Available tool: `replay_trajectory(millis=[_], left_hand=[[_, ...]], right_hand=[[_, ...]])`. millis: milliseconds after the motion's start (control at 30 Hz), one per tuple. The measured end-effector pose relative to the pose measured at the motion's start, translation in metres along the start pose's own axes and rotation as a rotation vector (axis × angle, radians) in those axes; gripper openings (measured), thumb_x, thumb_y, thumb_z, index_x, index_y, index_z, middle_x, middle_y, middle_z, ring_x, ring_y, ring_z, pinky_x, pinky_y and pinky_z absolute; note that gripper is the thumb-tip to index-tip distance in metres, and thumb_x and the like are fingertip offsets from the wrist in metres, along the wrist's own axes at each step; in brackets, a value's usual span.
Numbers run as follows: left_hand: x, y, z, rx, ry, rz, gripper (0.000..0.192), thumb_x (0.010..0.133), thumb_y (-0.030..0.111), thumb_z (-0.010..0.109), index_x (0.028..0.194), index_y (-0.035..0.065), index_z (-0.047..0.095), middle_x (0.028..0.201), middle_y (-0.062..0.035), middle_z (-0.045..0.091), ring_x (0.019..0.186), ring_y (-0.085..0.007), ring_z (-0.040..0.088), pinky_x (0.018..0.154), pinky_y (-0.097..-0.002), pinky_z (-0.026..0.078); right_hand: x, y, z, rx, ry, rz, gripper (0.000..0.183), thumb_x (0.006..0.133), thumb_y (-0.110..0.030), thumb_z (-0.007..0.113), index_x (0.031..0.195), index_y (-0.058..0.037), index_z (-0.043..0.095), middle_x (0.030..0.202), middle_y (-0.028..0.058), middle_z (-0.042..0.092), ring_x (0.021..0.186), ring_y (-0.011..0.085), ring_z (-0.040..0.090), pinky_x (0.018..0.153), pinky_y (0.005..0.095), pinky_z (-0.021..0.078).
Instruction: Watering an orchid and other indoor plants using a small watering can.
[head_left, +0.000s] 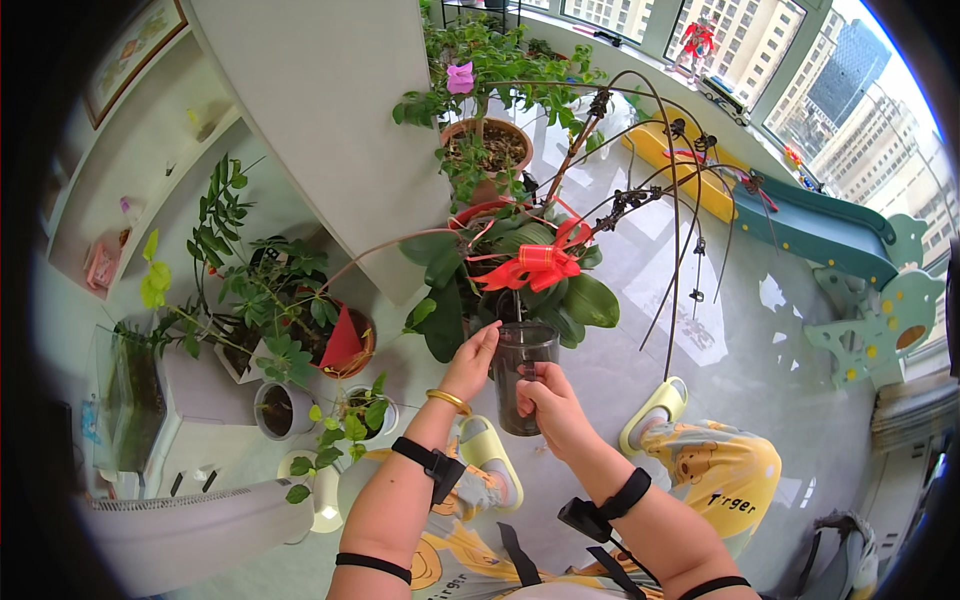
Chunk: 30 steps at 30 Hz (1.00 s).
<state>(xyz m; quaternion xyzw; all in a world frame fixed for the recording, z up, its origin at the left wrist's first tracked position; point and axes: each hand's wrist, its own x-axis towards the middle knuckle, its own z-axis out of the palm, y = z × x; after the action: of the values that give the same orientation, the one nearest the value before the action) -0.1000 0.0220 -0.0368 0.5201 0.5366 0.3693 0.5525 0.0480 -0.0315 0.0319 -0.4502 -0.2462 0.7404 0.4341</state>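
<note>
A smoky transparent plastic jug (516, 409) is before me, its rim just in front of an orchid's broad leaves (592, 300). My right hand (555, 409) grips the jug's handle. Along the jug's left side lies my left hand (472, 364), fingers stretched towards the rim; part of its contact is hidden. Whether any water is in the jug, I cannot tell. A red ribbon bow (536, 266) is tied on the orchid, whose long bare stems (679, 225) arch to the right with dark, withered blooms. Leaves and bow hide most of the orchid's pot.
Behind the orchid stands a terracotta pot (491, 169) with a pink-flowered plant. Several potted plants, including one in a grey pot (283, 411), stand at left beside a white heater (202, 525). A child's slide (810, 221) runs below the windows. My slippered feet (491, 465) flank the jug.
</note>
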Motion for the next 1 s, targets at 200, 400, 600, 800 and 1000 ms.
replay_trajectory(millis=[200, 400, 600, 800, 1000], left_hand=[[0.005, 0.001, 0.002, -0.029, 0.016, -0.063, 0.055, 0.091, 0.048, 0.036, 0.124, 0.0052, 0.046, 0.102, -0.0063, 0.057, 0.091, -0.0128, 0.051, 0.075, -0.0245, 0.043], [0.011, -0.005, 0.009, -0.025, 0.034, -0.021, 0.056, 0.091, 0.049, 0.037, 0.124, 0.0047, 0.047, 0.094, -0.0032, 0.057, 0.081, -0.0107, 0.049, 0.068, -0.0227, 0.042], [0.012, -0.012, 0.006, 0.065, 0.010, 0.014, 0.050, 0.092, 0.048, 0.035, 0.124, 0.0125, 0.048, 0.101, 0.0035, 0.059, 0.085, -0.0055, 0.050, 0.068, -0.0203, 0.040], [0.012, -0.008, 0.011, 0.052, 0.115, -0.031, 0.050, 0.092, 0.048, 0.035, 0.122, 0.0117, 0.050, 0.095, 0.0052, 0.059, 0.076, -0.0037, 0.046, 0.063, -0.0201, 0.038], [0.028, -0.018, 0.011, 0.038, 0.165, -0.025, 0.054, 0.094, 0.043, 0.032, 0.123, -0.0012, 0.044, 0.116, -0.0145, 0.054, 0.111, -0.0217, 0.048, 0.096, -0.0293, 0.033]], right_hand=[[0.004, -0.003, 0.001, -0.015, 0.015, -0.015, 0.028, 0.080, -0.005, 0.048, 0.106, 0.0011, 0.039, 0.073, 0.0016, 0.042, 0.064, 0.0102, 0.040, 0.061, 0.0247, 0.0356], [0.009, -0.004, -0.008, -0.028, 0.044, -0.014, 0.027, 0.080, -0.005, 0.049, 0.105, 0.0010, 0.040, 0.071, 0.0012, 0.041, 0.063, 0.0097, 0.039, 0.059, 0.0232, 0.0340], [0.004, -0.007, -0.010, -0.012, 0.048, 0.011, 0.027, 0.080, -0.006, 0.049, 0.105, 0.0002, 0.041, 0.070, 0.0008, 0.041, 0.062, 0.0094, 0.038, 0.058, 0.0224, 0.0330], [0.014, -0.002, -0.018, -0.016, 0.010, 0.020, 0.027, 0.082, -0.010, 0.051, 0.105, -0.0037, 0.039, 0.073, 0.0007, 0.045, 0.060, 0.0072, 0.039, 0.053, 0.0209, 0.0333], [0.037, 0.012, -0.017, -0.029, 0.041, -0.005, 0.025, 0.081, -0.010, 0.049, 0.103, -0.0039, 0.040, 0.073, 0.0012, 0.045, 0.061, 0.0078, 0.040, 0.054, 0.0218, 0.0341]])
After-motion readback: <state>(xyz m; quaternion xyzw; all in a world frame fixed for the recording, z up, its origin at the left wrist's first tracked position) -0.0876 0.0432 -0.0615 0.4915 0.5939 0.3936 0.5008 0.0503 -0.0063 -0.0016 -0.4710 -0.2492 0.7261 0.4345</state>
